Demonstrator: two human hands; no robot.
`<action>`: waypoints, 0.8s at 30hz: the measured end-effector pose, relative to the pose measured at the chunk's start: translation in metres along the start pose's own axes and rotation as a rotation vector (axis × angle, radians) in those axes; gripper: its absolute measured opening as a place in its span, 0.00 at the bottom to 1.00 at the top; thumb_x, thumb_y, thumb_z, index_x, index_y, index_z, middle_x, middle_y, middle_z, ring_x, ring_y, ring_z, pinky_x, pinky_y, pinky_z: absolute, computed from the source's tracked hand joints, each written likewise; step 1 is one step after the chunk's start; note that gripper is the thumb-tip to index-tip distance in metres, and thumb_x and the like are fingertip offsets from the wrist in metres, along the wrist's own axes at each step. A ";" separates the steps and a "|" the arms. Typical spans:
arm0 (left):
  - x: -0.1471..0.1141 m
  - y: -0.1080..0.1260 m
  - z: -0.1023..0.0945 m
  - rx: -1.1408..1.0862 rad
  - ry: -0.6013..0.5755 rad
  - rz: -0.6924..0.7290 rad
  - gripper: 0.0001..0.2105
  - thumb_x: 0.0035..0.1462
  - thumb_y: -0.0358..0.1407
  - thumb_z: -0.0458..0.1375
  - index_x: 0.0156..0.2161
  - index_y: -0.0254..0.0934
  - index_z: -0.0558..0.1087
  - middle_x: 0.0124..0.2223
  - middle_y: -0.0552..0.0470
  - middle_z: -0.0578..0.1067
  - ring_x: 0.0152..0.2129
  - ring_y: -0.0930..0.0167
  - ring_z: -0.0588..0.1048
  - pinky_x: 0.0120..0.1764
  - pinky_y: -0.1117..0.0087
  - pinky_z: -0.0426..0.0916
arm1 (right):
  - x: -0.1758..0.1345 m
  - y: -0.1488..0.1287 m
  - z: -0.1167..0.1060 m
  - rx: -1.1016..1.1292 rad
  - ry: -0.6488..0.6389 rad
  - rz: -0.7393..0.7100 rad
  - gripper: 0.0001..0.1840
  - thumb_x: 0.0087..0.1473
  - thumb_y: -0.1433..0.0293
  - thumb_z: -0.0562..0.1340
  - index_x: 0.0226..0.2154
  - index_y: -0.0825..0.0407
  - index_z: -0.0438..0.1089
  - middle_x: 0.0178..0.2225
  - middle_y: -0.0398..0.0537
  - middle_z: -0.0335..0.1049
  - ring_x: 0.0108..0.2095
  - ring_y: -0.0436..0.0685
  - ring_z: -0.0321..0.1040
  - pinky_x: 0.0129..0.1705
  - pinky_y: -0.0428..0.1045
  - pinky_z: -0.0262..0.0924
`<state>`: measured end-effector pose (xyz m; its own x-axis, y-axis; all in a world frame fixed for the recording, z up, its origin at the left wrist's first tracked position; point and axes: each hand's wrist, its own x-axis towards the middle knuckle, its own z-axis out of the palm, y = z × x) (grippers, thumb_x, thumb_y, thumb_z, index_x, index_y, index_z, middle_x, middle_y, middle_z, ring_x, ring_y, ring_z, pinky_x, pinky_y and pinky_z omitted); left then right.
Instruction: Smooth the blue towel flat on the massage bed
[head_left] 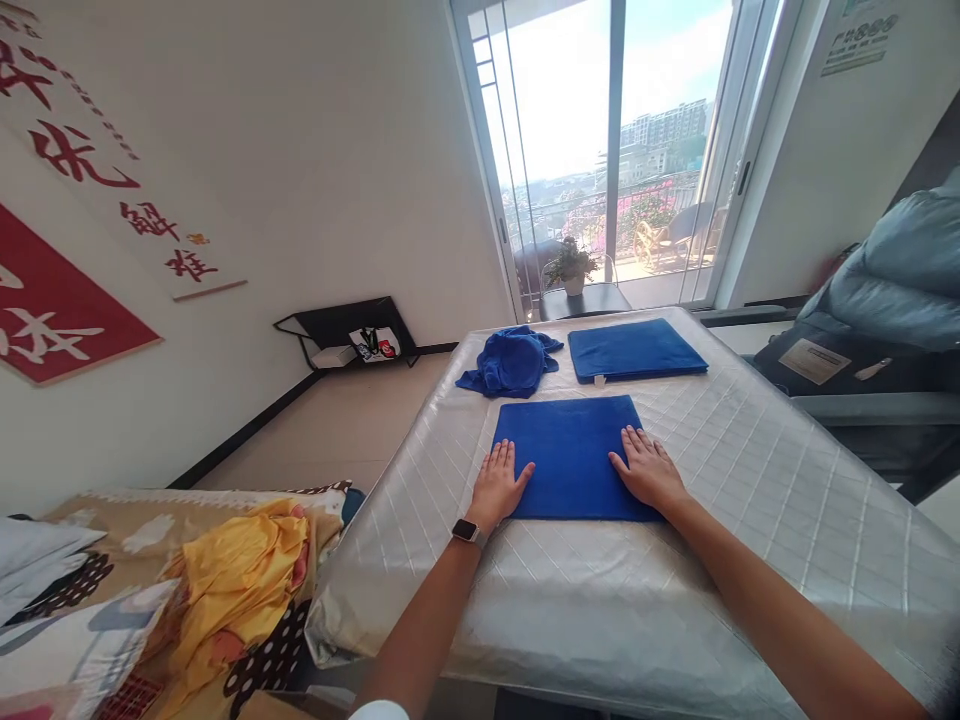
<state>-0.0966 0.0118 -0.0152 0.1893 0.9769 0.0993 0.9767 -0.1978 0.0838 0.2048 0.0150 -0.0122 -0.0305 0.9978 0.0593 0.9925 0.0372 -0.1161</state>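
Observation:
A flat blue towel (566,455), laid out as a rectangle, lies on the silver quilted table cover (750,480) in front of me. My left hand (501,483) rests flat on its left edge, fingers apart, with a watch on the wrist. On the right edge lies my right hand (649,468), also flat with the thumb spread. Behind them sits a crumpled blue cloth (515,360) at the left. To its right is a folded blue towel (636,350) with a small white tag at its near edge.
A yellow cloth (240,570) and other bedding lie low at the left. Against the wall stands a black rack (352,335) with a bag. A grey recliner (892,300) flanks the right side. Beyond the far edge, a potted plant (572,268) stands by the glass door.

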 end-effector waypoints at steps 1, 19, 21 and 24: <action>0.000 0.001 -0.001 -0.002 -0.001 0.003 0.40 0.67 0.57 0.30 0.70 0.26 0.51 0.71 0.38 0.51 0.69 0.61 0.49 0.67 0.58 0.46 | -0.002 -0.002 -0.003 -0.015 0.028 0.000 0.37 0.66 0.56 0.43 0.69 0.62 0.48 0.71 0.55 0.44 0.70 0.62 0.39 0.70 0.60 0.36; -0.006 0.007 -0.014 0.036 0.118 0.051 0.35 0.69 0.54 0.32 0.69 0.32 0.55 0.70 0.41 0.56 0.68 0.61 0.51 0.67 0.54 0.44 | -0.070 -0.014 -0.001 -0.006 -0.022 0.010 0.39 0.67 0.54 0.40 0.70 0.64 0.44 0.71 0.58 0.38 0.71 0.61 0.35 0.70 0.57 0.35; -0.009 0.018 -0.020 0.017 0.134 0.118 0.34 0.70 0.53 0.32 0.68 0.31 0.56 0.70 0.41 0.56 0.68 0.63 0.50 0.68 0.56 0.45 | -0.069 -0.015 -0.004 0.018 -0.031 0.010 0.39 0.67 0.54 0.40 0.70 0.64 0.44 0.71 0.58 0.38 0.71 0.61 0.35 0.70 0.57 0.35; -0.014 0.050 -0.026 -0.032 0.094 0.298 0.34 0.70 0.53 0.33 0.68 0.31 0.57 0.70 0.42 0.55 0.68 0.64 0.51 0.67 0.59 0.48 | -0.069 -0.014 -0.002 0.017 -0.023 0.012 0.39 0.67 0.54 0.41 0.69 0.64 0.45 0.71 0.58 0.39 0.71 0.61 0.35 0.70 0.57 0.35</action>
<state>-0.0528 -0.0141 0.0132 0.4554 0.8638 0.2154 0.8755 -0.4785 0.0680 0.1930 -0.0540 -0.0122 -0.0218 0.9991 0.0353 0.9907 0.0264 -0.1338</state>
